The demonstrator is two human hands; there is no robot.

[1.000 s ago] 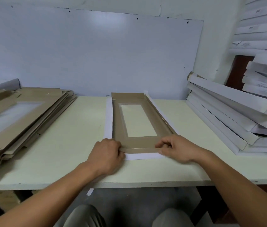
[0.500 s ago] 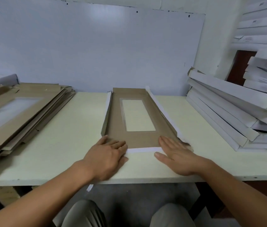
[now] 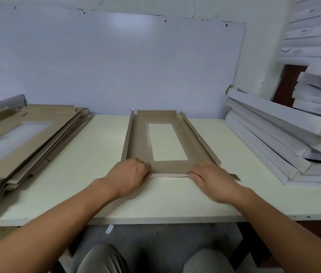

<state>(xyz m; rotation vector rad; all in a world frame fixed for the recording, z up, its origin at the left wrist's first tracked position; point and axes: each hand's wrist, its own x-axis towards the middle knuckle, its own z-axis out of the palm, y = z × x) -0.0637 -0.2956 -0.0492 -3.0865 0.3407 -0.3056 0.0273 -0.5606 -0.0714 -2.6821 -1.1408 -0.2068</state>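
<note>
Left hand (image 3: pixel 128 178) sits at the near left corner of the cardboard blank (image 3: pixel 167 167), its fingers curled over the edge and gripping the near flap (image 3: pixel 169 175). The right hand (image 3: pixel 212 180) holds the same flap at the near right corner, thumb along its outer face and fingers bent over the top. The flap stands slightly raised between the two hands. The blank lies flat in the middle of the bench (image 3: pixel 100 154), long side running away from the person, with a rectangular window in its panel. Its left side flap (image 3: pixel 127 136) and right side flap (image 3: pixel 201 138) are tilted up. A pile of flat blanks (image 3: pixel 37 134) lies well apart on the left, and stacked white boxes (image 3: pixel 274 134) lean on the right.
</note>
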